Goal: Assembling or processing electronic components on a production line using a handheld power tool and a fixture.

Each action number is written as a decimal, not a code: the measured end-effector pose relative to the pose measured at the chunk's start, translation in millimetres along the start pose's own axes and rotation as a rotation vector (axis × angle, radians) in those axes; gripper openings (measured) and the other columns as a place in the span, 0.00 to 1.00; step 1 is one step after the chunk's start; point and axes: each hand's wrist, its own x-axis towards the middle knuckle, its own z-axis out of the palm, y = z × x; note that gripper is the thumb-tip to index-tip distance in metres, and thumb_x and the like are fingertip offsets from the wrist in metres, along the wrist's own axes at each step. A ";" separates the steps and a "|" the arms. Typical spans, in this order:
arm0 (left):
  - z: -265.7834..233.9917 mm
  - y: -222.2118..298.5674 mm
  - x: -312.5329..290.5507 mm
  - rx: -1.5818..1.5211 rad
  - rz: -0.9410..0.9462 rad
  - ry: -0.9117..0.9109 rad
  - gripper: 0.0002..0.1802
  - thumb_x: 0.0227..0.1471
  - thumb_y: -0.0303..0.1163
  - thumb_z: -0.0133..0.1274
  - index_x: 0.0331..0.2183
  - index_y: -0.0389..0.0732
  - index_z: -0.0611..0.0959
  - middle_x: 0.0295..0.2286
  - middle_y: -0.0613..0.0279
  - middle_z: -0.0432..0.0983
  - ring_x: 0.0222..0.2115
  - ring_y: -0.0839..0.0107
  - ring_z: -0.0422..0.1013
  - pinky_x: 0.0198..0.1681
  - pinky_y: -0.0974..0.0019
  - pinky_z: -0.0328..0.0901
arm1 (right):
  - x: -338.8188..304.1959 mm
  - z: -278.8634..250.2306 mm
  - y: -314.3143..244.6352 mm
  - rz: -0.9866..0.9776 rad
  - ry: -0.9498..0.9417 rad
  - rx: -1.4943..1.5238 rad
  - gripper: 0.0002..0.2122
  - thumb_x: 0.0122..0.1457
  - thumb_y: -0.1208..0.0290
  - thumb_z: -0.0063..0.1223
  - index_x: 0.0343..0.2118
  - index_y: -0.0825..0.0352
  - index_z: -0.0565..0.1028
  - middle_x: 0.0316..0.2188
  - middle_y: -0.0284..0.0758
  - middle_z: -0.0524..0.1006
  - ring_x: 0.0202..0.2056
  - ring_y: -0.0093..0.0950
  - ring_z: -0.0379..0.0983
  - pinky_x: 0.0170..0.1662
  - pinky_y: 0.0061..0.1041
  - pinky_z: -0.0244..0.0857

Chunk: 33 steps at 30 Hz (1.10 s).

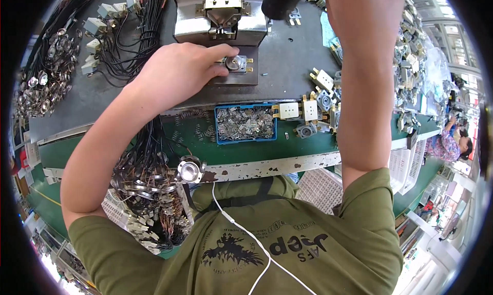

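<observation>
I see my left hand (177, 71) resting on the grey plate of the press (222, 20), fingers curled, thumb and fingertips pinching a small round metal part (236, 63) that sits on the plate just below the press head. My right arm reaches up past the top edge; its hand is out of sight, so I cannot tell its grip. A black handle (281, 1) shows beside that arm. Below the plate, a blue tray (245, 123) is full of small silver clips. Right of it lie cream switch bodies (308, 110). Wired parts (149, 187) pile at the bench's near edge.
</observation>
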 end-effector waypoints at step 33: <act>-2.2 -3.4 -1.1 -0.037 -0.047 -0.069 0.19 0.61 0.42 0.54 0.52 0.50 0.80 0.31 0.54 0.83 0.35 0.53 0.80 0.37 0.51 0.72 | -35.9 90.5 -74.2 0.298 -0.044 0.189 0.14 0.60 0.78 0.65 0.43 0.69 0.70 0.29 0.35 0.79 0.20 0.22 0.74 0.24 0.22 0.69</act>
